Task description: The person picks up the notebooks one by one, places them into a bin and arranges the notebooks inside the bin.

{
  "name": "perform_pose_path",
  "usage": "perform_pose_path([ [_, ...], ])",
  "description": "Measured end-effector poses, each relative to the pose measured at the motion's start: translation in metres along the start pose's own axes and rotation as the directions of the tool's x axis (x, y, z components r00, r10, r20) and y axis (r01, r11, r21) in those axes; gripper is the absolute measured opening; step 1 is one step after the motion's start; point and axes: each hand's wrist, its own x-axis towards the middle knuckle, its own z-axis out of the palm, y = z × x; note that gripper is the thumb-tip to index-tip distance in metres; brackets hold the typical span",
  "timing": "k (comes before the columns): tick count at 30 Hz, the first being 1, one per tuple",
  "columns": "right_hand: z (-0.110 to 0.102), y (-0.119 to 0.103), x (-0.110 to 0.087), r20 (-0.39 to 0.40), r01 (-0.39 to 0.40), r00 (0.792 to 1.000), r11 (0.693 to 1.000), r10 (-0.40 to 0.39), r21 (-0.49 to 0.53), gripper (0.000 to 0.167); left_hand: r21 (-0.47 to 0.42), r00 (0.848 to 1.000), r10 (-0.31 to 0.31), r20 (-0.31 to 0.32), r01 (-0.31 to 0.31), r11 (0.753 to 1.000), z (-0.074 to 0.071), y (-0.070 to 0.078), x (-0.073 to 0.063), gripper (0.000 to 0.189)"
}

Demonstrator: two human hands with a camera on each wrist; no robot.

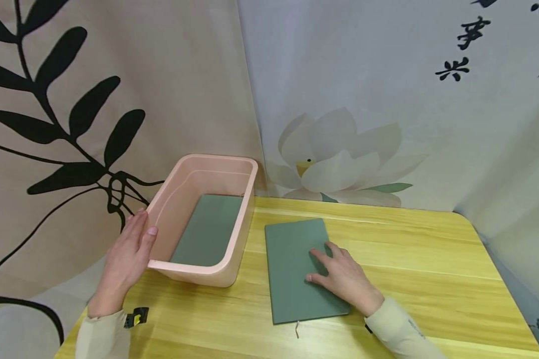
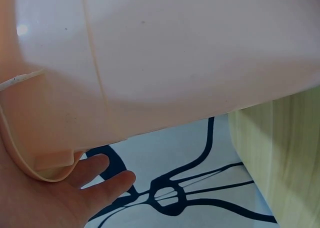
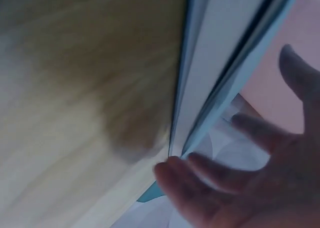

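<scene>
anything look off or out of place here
Slightly: the pink bin sits at the left edge of the table and seems to overhang it, perhaps unsteadily; a thin strand pokes from the near edge of the green notebook. No spill or damage shows.

From the head, the counter (image 1: 431,279) is viewed from above, forward and down, with the left grip (image 1: 125,259), the right grip (image 1: 343,274), a whole bin (image 1: 197,269) and a notebook (image 1: 292,279) taken in. From the left wrist, the bin's wall is faced at very close range, filling most of the frame. From the right wrist, the notebook is seen nearly edge-on, close and low, with the counter tilted. The bin is shared by all three views, the notebook by head and right wrist.
</scene>
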Motion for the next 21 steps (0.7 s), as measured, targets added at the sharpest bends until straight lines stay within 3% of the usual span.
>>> perform_pose_path([
  [4,0.003,-0.005,0.003,0.022,-0.09,0.996,0.995,0.09,-0.035,0.082,0.006,1.0,-0.005,0.004,0.005,1.0,0.0,-0.002,-0.001,0.067],
  [12,-0.003,-0.011,0.01,0.077,-0.148,0.985,0.986,0.154,-0.075,0.098,0.001,1.0,-0.003,0.003,0.003,1.0,0.002,0.0,-0.001,0.067],
  [21,-0.008,-0.009,0.021,0.152,-0.195,0.969,0.981,0.193,-0.005,0.111,0.004,1.0,-0.025,-0.004,0.025,1.0,0.002,0.001,0.0,0.068],
])
